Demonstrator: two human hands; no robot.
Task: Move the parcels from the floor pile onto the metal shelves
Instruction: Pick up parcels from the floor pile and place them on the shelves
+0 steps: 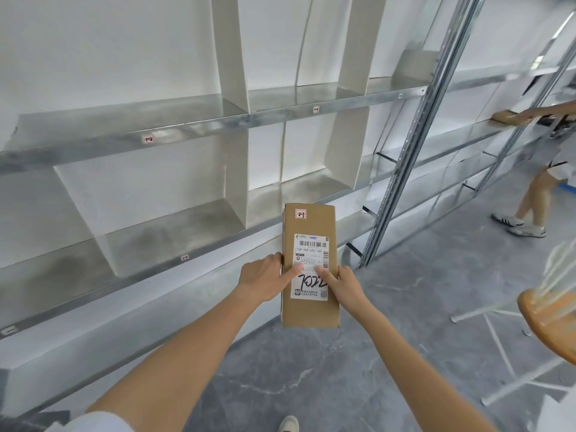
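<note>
A long brown cardboard parcel [307,310] with a white shipping label and a small red-edged tag reading 2-3 is held out in front of me at about the height of the lower shelf. My left hand [265,279] grips its left edge, thumb on the label. My right hand [343,283] grips its right edge, thumb on the label too. The metal shelves [193,127] run along the white wall on my left, split by white dividers, with small number tags on the front edges. The parcel's far end reaches the lower shelf's [174,241] front edge.
Another person [542,182] stands at the far right and puts a brown parcel [506,116] on a shelf. A wooden stool with white metal legs [548,322] stands at the right. A perforated steel upright [414,132] separates the shelf bays. The floor is grey marble pattern.
</note>
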